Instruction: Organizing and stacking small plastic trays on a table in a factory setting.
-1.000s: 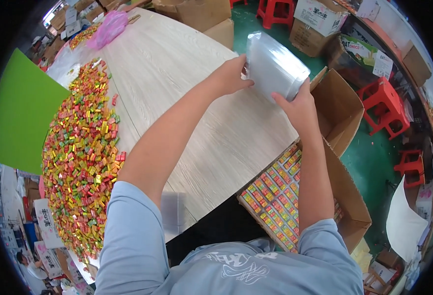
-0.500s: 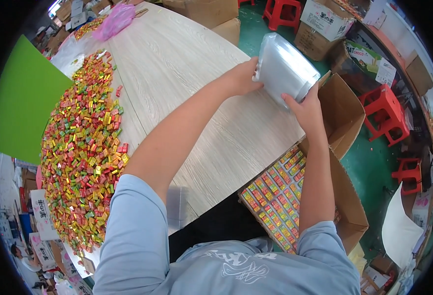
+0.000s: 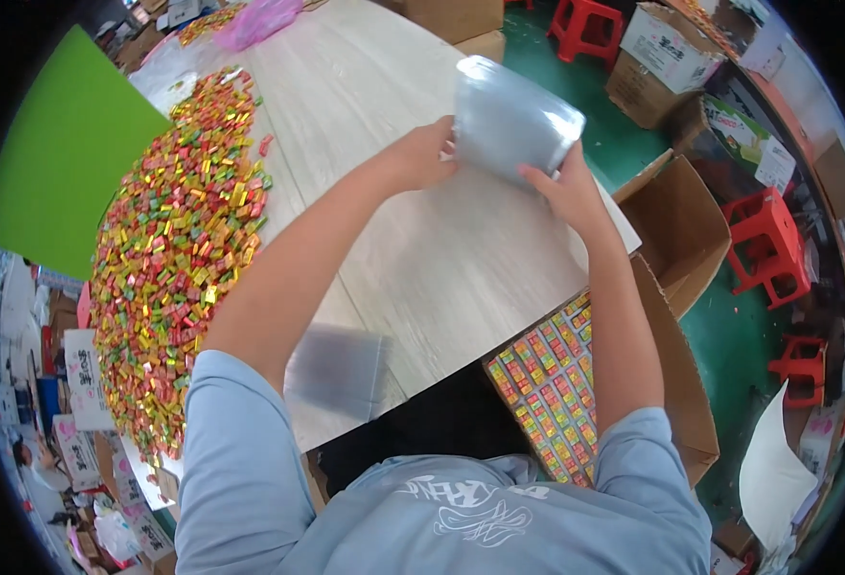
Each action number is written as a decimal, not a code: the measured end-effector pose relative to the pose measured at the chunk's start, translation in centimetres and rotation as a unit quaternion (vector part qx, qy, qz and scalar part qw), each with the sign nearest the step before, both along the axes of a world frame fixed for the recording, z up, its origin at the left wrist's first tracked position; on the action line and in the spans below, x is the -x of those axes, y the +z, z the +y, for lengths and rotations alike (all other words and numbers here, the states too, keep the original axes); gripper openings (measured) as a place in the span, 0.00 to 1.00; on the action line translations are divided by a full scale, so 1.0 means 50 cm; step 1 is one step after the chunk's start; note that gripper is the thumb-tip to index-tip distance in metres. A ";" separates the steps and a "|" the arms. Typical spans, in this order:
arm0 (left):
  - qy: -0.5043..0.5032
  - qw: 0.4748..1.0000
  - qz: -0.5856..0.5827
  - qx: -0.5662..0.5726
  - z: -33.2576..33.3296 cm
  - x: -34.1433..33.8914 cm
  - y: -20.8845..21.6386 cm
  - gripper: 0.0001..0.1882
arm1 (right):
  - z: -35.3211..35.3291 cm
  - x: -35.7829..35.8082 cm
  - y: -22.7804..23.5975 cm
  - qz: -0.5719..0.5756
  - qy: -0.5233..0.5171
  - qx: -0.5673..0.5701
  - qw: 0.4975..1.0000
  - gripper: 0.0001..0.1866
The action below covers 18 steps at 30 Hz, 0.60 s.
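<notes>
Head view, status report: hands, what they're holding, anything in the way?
Left hand and right hand gripping clear, rectangular plastic stack, one at each side. Stack appears raised off pale wood-grain table. No obstruction visible at the hands.

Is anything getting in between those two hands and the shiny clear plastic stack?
Nothing visible does. The left hand holds the left edge of the clear plastic stack, and the right hand grips its lower right corner, both directly. The stack's far side is hidden from this view.
</notes>
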<state>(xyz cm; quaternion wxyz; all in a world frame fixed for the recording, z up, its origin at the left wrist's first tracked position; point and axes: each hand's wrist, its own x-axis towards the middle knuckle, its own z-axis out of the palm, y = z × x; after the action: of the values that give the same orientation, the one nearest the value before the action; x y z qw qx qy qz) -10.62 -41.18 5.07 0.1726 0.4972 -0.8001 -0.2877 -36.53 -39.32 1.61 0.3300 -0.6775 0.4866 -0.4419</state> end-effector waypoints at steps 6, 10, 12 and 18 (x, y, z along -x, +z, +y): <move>0.121 0.992 0.000 0.027 0.118 -0.244 -0.003 0.32 | -0.072 -0.196 0.020 -0.017 0.194 -0.004 0.981 0.47; 0.191 0.980 -0.040 0.035 0.307 -0.323 0.061 0.29 | -0.079 -0.292 0.035 -0.024 0.260 -0.031 0.965 0.46; 0.200 0.976 -0.071 0.041 0.412 -0.322 0.078 0.28 | -0.085 -0.324 0.024 -0.010 0.279 -0.035 0.960 0.44; 0.212 0.941 -0.207 0.161 0.634 -0.204 0.073 0.28 | -0.078 -0.334 0.035 -0.005 0.264 -0.043 0.964 0.41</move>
<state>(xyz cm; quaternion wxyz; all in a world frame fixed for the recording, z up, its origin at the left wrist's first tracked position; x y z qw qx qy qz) -0.44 -9.47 8.73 0.1378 0.6698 -0.7296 -0.0023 -19.86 -43.22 3.36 0.4660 -0.7648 0.3076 -0.3214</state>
